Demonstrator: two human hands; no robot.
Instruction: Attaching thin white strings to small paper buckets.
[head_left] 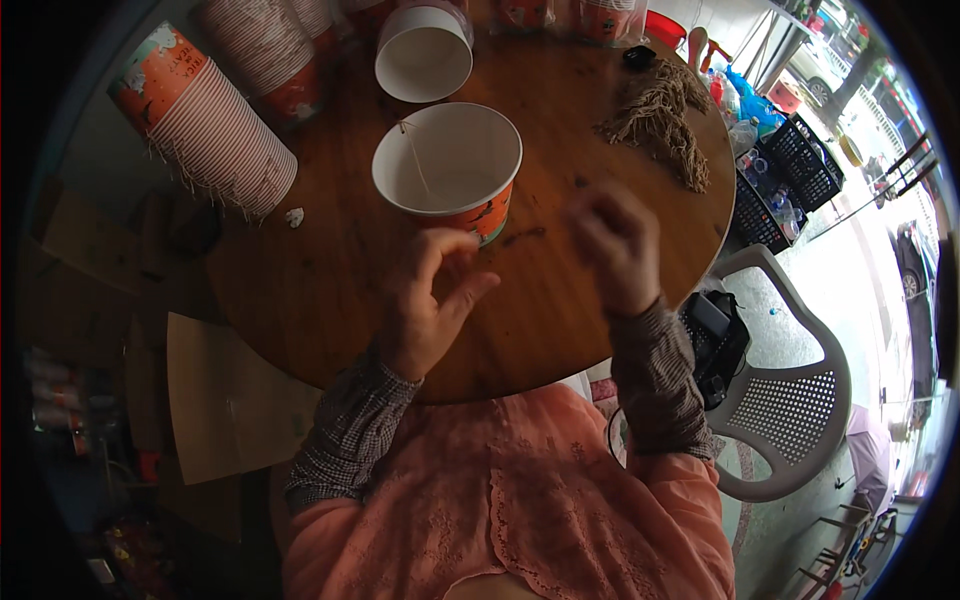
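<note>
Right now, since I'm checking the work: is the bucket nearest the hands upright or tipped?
Upright: the paper bucket stands on the table, its white rim on top, orange side below.

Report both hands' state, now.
Left hand: open, nothing visible in it, near the orange-and-white round paper bucket.
Right hand: curled, blurred; cannot tell if it holds anything.

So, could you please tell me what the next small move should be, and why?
Perhaps the left hand should take hold of the string: it hangs down inside the paper bucket, no hand is on it, and the left is nearer.
</note>
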